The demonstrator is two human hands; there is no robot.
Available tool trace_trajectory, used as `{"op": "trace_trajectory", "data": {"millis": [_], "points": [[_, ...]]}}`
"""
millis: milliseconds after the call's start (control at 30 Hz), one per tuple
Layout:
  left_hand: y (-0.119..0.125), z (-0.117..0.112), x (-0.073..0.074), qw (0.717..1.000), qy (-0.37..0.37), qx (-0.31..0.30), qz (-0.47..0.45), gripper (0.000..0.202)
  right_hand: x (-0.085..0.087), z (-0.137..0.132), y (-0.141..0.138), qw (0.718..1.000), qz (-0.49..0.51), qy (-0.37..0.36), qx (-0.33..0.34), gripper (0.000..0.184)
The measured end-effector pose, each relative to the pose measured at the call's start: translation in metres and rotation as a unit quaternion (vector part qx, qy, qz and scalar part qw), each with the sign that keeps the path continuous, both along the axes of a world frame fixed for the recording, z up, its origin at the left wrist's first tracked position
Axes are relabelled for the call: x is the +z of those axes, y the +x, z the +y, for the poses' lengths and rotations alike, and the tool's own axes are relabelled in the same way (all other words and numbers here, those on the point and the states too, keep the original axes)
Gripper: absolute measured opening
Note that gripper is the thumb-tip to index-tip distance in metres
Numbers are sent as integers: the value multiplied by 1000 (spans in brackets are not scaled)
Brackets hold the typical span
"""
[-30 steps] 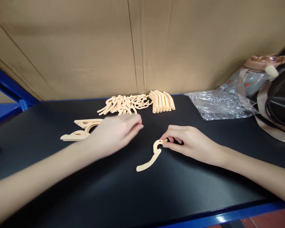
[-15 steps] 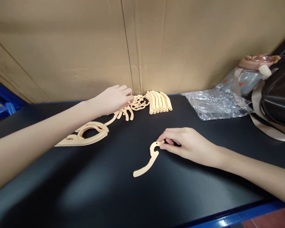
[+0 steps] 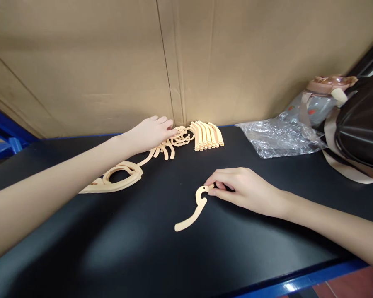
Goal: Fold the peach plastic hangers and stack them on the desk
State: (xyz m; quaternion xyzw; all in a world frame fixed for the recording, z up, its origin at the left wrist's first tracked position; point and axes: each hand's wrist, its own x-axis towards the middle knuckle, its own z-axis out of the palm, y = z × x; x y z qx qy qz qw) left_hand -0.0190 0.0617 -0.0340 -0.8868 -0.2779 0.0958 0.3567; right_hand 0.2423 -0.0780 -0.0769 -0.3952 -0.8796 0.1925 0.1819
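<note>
My right hand (image 3: 245, 190) pinches the upper end of a cream plastic folding-hanger piece (image 3: 191, 218) between thumb and fingers. The piece has a small hole and a notch near the grip, and its curved arm extends toward the front left over the black table. Farther back, my left hand (image 3: 152, 134) is over a loose pile of cream hanger pieces (image 3: 182, 138), its fingers bent down into them. What those fingers hold, if anything, is hidden. Just right of the pile lies a neat stack of curved hanger arms (image 3: 207, 135). Under my left forearm, partly covered, rest stacked hangers (image 3: 126, 180).
The black tabletop (image 3: 161, 256) has a blue metal frame (image 3: 298, 285). Cardboard (image 3: 112, 62) stands along the back. At the right are a crumpled clear plastic bag (image 3: 273, 138), a bottle with a strap (image 3: 318, 107) and a dark bag (image 3: 363, 120).
My left hand has shifted very slightly over the pile, with its thumb now showing more. The view has moved a little. My right hand holds the hanger piece as before.
</note>
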Motion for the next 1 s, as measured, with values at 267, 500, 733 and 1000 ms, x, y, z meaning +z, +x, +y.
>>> {"op": "trace_trajectory", "data": {"millis": [267, 500, 733, 1000], "points": [[9, -32, 11, 998, 46, 17, -31, 38, 0, 0, 0, 1000, -4, 2, -3, 20], [5, -92, 9, 996, 34, -42, -75, 36, -1, 1, 0, 1000, 0, 0, -7, 19], [-12, -62, 12, 996, 77, -4, -34, 38, 0, 0, 0, 1000, -5, 3, -8, 20], [-2, -81, 6, 995, 34, -54, -75, 38, -2, -1, 1, 1000, -5, 11, -11, 17]]}}
